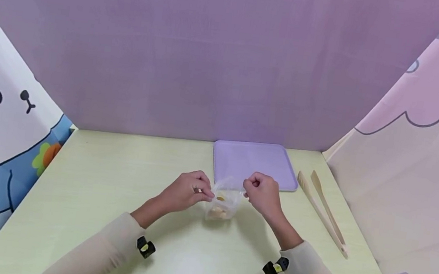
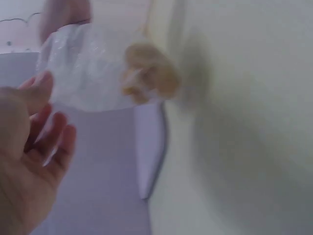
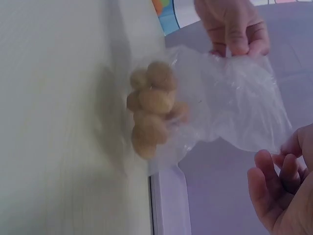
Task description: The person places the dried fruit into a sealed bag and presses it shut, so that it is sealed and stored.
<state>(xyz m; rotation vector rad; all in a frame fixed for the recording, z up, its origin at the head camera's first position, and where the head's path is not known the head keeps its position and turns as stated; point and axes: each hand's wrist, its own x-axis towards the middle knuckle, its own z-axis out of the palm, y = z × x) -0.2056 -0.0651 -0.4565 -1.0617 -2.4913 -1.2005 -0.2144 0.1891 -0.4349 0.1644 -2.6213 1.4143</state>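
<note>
A clear plastic bag [image 1: 229, 195] hangs between my two hands, close over the table. At its bottom lie several rounded tan pieces [image 3: 156, 100], bunched together; their exact kind does not show. My left hand [image 1: 190, 190] pinches the bag's upper left edge between thumb and fingers. On the opposite side, my right hand [image 1: 264, 194] pinches the upper right corner, its other fingers curled in the right wrist view. The bag's mouth is stretched between the two grips.
Behind the bag, a lilac tray [image 1: 251, 160] lies flat near the back wall. Wooden tongs [image 1: 323, 218] rest on the table [image 1: 124, 161] to the right, their arms spread toward the back. Printed cloth panels [image 1: 426, 182] stand on both sides.
</note>
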